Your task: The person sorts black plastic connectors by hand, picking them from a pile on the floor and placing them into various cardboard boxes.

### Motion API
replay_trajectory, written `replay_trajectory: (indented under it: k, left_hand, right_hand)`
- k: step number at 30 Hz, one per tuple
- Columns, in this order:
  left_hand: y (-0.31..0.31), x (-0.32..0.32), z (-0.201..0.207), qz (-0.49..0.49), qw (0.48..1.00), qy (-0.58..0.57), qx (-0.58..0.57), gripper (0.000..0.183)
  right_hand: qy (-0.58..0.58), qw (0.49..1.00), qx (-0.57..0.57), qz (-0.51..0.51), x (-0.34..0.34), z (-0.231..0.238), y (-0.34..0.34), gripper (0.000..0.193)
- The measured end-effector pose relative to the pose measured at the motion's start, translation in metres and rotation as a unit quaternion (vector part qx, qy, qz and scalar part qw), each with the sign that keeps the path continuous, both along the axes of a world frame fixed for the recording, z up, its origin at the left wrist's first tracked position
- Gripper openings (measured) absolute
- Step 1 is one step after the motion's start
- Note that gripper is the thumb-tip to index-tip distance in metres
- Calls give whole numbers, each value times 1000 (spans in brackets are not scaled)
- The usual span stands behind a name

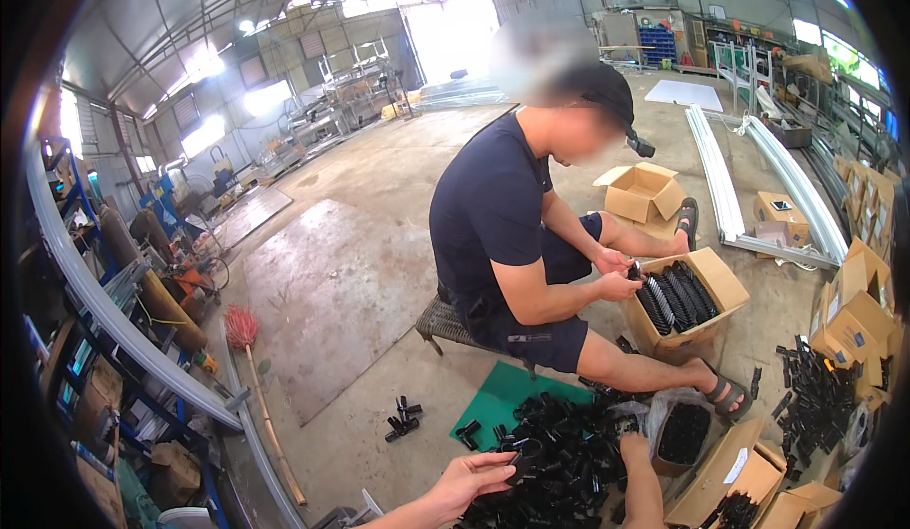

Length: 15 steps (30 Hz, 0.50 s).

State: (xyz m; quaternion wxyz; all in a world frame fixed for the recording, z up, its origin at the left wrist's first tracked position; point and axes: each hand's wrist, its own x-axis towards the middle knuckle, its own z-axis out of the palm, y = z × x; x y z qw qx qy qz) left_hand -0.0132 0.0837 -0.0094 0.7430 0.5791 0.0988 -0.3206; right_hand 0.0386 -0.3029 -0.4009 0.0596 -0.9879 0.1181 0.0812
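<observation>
My left hand point(471, 482) pinches a black ring-shaped part point(527, 453) between thumb and fingers, above a heap of black plastic parts point(559, 444). Partly under that heap lies a green sheet point(512, 392). My right hand point(633, 439) reaches down at the heap's right side, beside a box lined with a clear plastic bag point(706, 406) and filled with small black pieces point(682, 434). Its fingertips are hard to make out, so what they touch stays unclear.
A co-worker point(493, 197) sits on a low woven stool point(445, 325), both hands at a carton point(725, 278) packed with black ribbed parts point(678, 297). More cartons point(853, 301) and a loose black pile point(817, 401) lie right. A red-headed broom point(243, 325) rests left.
</observation>
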Motion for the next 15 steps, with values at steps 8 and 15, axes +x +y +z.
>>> replay_trajectory:
  k: [8, 15]
  left_hand:
    - [3, -9, 9, 32, 999, -21, -32, 45]
    - [-6, -16, 22, 74, 990, -53, -106, 42]
  right_hand:
    - [-163, 973, 160, -20, -24, 128, 26, 12]
    - [-201, 770, 603, -55, -84, 297, 117, 14]
